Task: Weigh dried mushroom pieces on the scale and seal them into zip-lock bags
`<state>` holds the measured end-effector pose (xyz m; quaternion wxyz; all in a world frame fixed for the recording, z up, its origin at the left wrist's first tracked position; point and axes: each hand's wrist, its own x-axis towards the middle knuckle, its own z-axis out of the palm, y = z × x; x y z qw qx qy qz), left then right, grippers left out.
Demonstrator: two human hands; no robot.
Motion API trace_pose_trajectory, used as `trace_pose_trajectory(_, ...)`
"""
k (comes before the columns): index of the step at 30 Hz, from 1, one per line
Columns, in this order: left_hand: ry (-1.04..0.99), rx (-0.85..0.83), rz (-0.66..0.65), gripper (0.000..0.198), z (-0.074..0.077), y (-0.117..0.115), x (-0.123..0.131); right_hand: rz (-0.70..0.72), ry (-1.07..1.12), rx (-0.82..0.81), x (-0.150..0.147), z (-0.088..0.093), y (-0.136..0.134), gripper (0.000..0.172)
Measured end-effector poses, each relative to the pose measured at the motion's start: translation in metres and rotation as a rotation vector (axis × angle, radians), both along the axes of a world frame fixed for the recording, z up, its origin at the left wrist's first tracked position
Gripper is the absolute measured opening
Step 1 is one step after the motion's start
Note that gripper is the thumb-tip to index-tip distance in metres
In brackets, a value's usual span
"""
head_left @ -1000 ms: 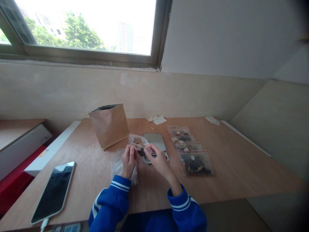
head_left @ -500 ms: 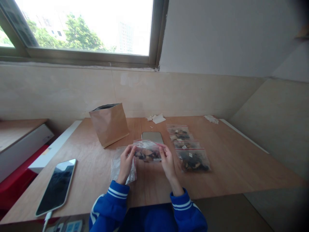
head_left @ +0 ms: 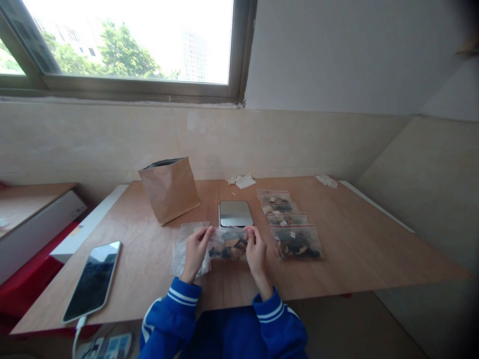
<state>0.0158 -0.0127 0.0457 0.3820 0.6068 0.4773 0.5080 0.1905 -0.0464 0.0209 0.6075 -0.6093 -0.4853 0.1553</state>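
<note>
Hands: one left hand (head_left: 195,253), one right hand (head_left: 257,259)
Filled zip bags: one held zip bag (head_left: 227,244), four lying zip bags (head_left: 288,224)
Loose clear plastic bags: one clear plastic bag (head_left: 185,249)
Brown paper bags: one paper bag (head_left: 169,190)
Flat metal-topped scales: one scale (head_left: 235,213)
Smartphones: one smartphone (head_left: 92,281)
Tissue scraps: two tissue scraps (head_left: 240,181)
Windows: one window (head_left: 127,45)
</note>
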Motion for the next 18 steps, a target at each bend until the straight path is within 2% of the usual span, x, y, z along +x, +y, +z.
trace_pose_trajectory(7, -0.025, -0.015, -0.024, 0.039, 0.005, -0.005, 0.0, -0.005, -0.016, -0.01, 0.008, -0.003, -0.005, 0.04)
trace_pose_trajectory(10, -0.096, -0.017, 0.048, 0.039, 0.005, -0.006, 0.002, 0.024, 0.103, -0.011, 0.008, -0.005, -0.008, 0.041)
trace_pose_trajectory(16, -0.197, 0.034, 0.207, 0.04, 0.008, -0.008, 0.003, 0.289, 0.374, -0.195, 0.0, -0.016, -0.012, 0.058)
trace_pose_trajectory(18, -0.204, 0.03, 0.212, 0.039, 0.01, -0.008, 0.001, 0.304, 0.384, -0.232, -0.001, -0.018, -0.014, 0.058)
